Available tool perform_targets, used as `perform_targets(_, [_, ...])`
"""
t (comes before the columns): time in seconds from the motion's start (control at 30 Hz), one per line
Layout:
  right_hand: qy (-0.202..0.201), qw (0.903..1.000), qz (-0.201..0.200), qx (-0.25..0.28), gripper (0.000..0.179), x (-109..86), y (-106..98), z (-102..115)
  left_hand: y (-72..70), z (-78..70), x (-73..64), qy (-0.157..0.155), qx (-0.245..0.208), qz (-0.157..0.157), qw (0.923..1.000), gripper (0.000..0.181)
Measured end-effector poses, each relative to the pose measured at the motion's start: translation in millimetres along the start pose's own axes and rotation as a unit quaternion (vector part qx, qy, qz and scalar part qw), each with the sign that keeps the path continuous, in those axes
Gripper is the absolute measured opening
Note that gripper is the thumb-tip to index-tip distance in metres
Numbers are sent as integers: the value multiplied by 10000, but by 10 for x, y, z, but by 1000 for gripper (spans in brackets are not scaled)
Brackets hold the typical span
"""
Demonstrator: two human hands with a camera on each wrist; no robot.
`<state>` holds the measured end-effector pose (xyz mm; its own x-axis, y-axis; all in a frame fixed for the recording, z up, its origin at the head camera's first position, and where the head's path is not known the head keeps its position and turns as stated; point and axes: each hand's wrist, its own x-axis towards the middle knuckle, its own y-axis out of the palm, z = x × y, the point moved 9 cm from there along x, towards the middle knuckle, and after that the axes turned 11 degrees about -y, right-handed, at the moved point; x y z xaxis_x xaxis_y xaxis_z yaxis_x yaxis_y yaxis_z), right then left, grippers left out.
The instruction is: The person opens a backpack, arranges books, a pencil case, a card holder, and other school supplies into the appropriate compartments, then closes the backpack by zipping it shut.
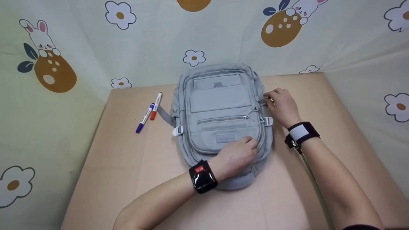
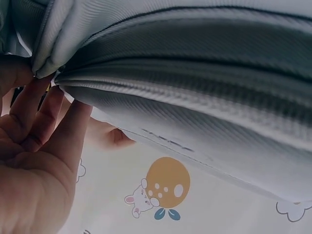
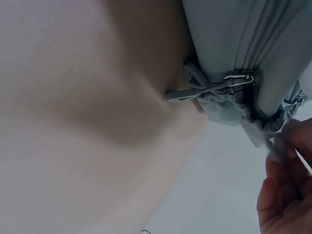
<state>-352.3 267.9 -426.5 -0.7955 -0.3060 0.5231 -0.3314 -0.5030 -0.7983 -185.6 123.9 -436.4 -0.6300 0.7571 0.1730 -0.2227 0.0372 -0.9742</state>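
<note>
A grey backpack (image 1: 220, 99) lies front side up on the table, its top toward the wall. My left hand (image 1: 238, 156) is at the lower right of the front pocket; in the left wrist view its fingers (image 2: 44, 109) pinch the fabric edge beside a zipper seam (image 2: 185, 83). At the bag's upper right side, my right hand (image 1: 282, 107) pinches a thin grey zipper pull (image 3: 275, 146), slightly blurred in the right wrist view. A knotted grey cord (image 3: 195, 90) with a metal buckle hangs from the same side of the bag.
Left of the bag lie a red marker (image 1: 156, 107) and a blue-purple marker (image 1: 144, 118), touching or nearly so. A grey strap (image 1: 165, 116) sticks out beside them. White buckles (image 1: 267, 121) sit on both sides of the bag. A patterned cloth wall (image 1: 153, 51) encloses the table.
</note>
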Motion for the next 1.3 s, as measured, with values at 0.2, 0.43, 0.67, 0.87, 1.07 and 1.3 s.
perform_targets(0.2, [-142, 9993, -187, 301, 17, -127, -132, 82, -11, 13, -26, 59, 21, -190, 9998, 21])
perform_targets(0.43, [-305, 9918, 42, 1241, 19, -251, -102, 243, -112, 96, -115, 185, -273, -699, 9970, 16])
perform_targets(0.67, [-142, 9894, 357, 1402, 23, -243, -22, 296, -136, 388, -123, -566, -408, -531, 9961, 26])
perform_targets(0.87, [95, 9890, 450, 1404, 23, -232, 25, 291, -68, 536, -127, -955, -486, 43, 9942, 32])
perform_targets(1.07, [317, 9899, 278, 1353, 16, -248, 31, 263, -45, 554, -123, -933, -519, 88, 9942, 24])
perform_targets(1.3, [257, 9965, 102, 795, 14, -292, -50, 282, -5, 563, -102, -963, -646, 424, 9923, 23])
